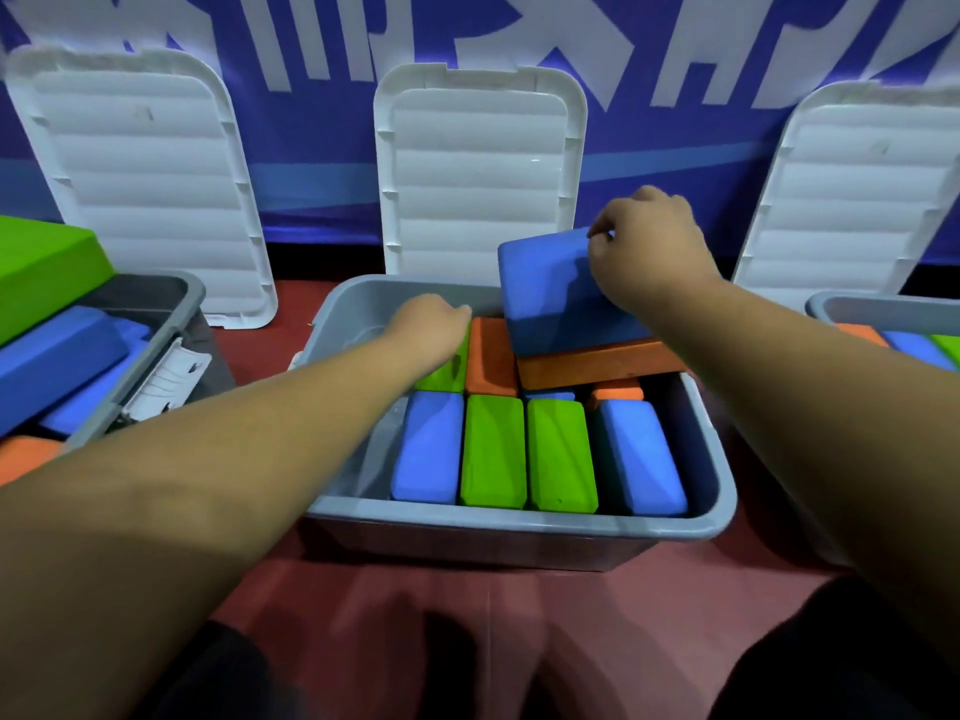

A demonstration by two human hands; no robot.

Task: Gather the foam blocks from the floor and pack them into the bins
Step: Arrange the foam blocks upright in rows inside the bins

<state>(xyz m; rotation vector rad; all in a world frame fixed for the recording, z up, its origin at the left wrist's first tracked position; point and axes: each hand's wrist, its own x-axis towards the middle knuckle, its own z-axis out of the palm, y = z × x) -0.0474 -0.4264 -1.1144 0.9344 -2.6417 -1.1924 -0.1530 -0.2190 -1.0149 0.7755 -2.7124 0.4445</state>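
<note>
Head view: I'm mid-packing. My right hand (649,246) pinches the top edge of a blue foam block (550,293), tilted on an orange block (587,363) that rests on the grey bin (519,522). My left hand (431,322) rests on a green block (447,371) inside; I can't tell its finger state. Next, I judge, the blue block needs seating in the back row.

Floor (467,615): left bin (195,296), middle bin (519,522) and right bin (883,306) in a row, foam blocks (493,449) in each. Top block (550,293) tilted on the middle bin's far row. Behind the bins, against the wall (311,122): left lid (145,174), middle lid (478,168), right lid (857,200).
</note>
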